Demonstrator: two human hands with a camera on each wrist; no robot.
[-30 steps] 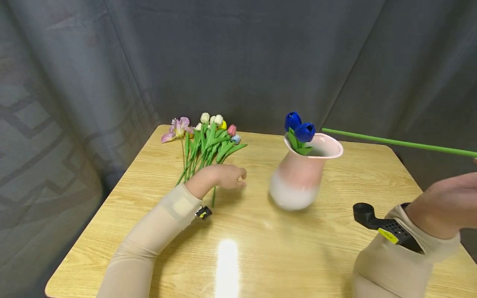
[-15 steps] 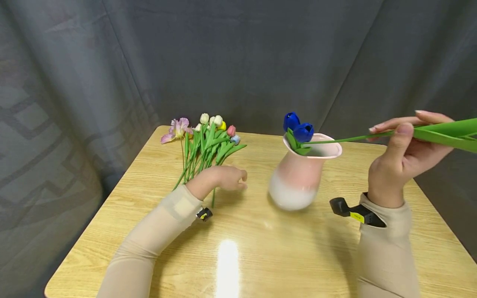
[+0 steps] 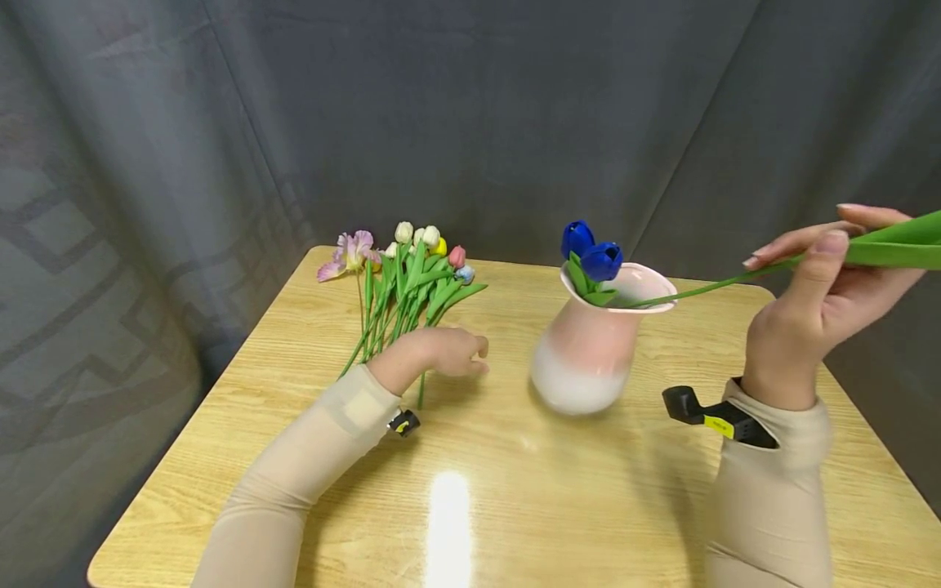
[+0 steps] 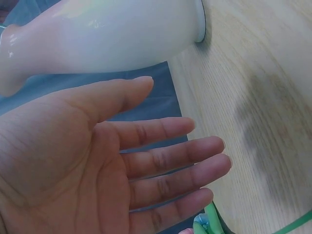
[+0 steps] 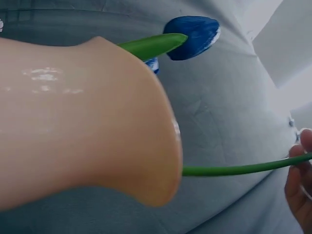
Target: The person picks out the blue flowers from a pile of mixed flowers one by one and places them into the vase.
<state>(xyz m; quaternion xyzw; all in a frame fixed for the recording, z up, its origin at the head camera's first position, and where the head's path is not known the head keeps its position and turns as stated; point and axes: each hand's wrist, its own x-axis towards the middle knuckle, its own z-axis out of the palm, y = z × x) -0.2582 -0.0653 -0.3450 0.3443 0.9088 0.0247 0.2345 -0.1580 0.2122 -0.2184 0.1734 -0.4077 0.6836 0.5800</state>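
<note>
My right hand (image 3: 797, 314) pinches a flower's green stem (image 3: 709, 289) between thumb and fingers, just below its broad leaves (image 3: 897, 249); the bloom lies outside the view. The stem's lower end reaches into the mouth of a pink-and-white vase (image 3: 588, 351). In the right wrist view, the slightly bent stem (image 5: 229, 170) passes behind the vase rim (image 5: 176, 141). Two blue tulips (image 3: 601, 261) stand in the vase's left side. My left hand (image 3: 450, 349) hovers over the table left of the vase, holding nothing; its fingers are loosely extended in the left wrist view.
A bunch of loose flowers (image 3: 412, 286) lies at the back left of the wooden table (image 3: 529, 498), with white, yellow, pink and light blue tulips. A larger purple flower (image 3: 355, 251) lies beside them. A grey curtain (image 3: 485, 122) hangs behind.
My right hand came in from the right edge with the flower and moved its stem end down into the vase mouth, then shifted slightly right. My left hand stayed in place.
</note>
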